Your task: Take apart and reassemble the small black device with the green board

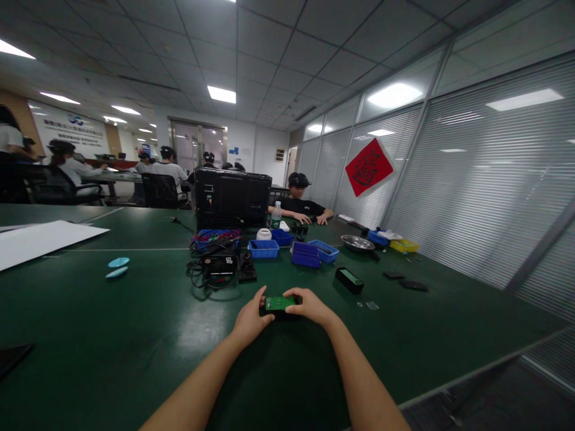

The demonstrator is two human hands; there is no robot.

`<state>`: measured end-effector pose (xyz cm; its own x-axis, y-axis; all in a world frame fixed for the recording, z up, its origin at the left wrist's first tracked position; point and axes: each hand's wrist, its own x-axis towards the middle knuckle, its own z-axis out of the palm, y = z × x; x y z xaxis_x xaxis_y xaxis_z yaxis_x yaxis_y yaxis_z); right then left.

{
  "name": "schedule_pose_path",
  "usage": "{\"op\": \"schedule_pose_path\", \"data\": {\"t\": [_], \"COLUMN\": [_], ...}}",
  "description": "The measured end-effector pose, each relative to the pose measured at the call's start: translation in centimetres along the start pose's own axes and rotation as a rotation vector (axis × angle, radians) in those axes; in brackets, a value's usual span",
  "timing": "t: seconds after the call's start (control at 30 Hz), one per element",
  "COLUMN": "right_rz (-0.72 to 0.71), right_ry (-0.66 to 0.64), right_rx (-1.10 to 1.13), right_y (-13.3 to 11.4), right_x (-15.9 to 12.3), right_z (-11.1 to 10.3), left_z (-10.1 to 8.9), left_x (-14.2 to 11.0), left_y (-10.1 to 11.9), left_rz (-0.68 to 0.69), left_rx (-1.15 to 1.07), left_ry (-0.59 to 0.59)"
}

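Bare forearms (202, 374) stretch over the green table (135, 353) from the near edge, and both hands meet at a small circuit board (279, 303). Left hand (251, 318) curls around the board's left end, thumb on the near side and fingers beyond; right hand (312, 305) pinches the right end, its fingers bent over the top edge. Both seem to be gripping it. Something dark shows beneath the board, perhaps a case, but it is too dim to tell whether the two are joined.

Work looks partway along: the board's green face is uncovered, with no lid over it, and nothing shows whether it is fastened. Farther right, a black box (348, 280) with a green panel in its top stands apart and untouched. Two flat dark pieces (413, 285) lie beyond it, and a clear plastic scrap (372, 305) lies nearer; whether these belong to the same job cannot be told.

Little writing can be read. A red paper diamond (369, 167) on the glass wall bears dark brush-like characters, and a wall sign (69, 134) at far left carries a blue logo above blurred lines. Labels on the power adapter (220, 264) and water bottle (276, 214) are too small to make out.
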<state>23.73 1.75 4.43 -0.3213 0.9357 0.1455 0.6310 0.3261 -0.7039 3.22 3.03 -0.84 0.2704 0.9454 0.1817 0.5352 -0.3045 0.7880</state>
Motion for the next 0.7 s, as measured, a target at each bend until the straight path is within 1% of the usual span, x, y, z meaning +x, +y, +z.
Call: {"op": "schedule_pose_path", "data": {"t": [0.1,0.2,0.3,0.4,0.47,0.6,0.7], "right_rz": [0.016,0.032,0.029,0.041,0.050,0.041,0.139], "right_ry": [-0.052,-0.080,-0.105,-0.121,-0.095,-0.002,0.075], "right_rx": [0.039,-0.004,-0.004,-0.039,-0.103,-0.235,-0.317], "right_y": [0.0,-0.3,-0.5,-0.6,-0.5,-0.2,0.2], "right_x": [-0.1,-0.1,0.0,0.0,0.1,0.2,0.5], "right_z": [0.0,-0.1,-0.1,0.3,0.9,2.0,2.0], "left_z": [0.0,0.1,0.1,0.2,0.2,0.4,0.4], "left_x": [0.0,0.0,0.1,0.3,0.4,0.6,0.6], "left_y": [0.0,-0.1,-0.3,-0.4,-0.6,-0.9,-0.9], "left_rz": [-0.005,0.010,-0.004,-0.033,-0.041,-0.043,-0.044], "left_rx": [0.001,-0.016,-0.012,0.003,0.011,0.027,0.029], "left_ry": [0.009,0.024,0.086,0.144,0.151,0.133,0.134]}}
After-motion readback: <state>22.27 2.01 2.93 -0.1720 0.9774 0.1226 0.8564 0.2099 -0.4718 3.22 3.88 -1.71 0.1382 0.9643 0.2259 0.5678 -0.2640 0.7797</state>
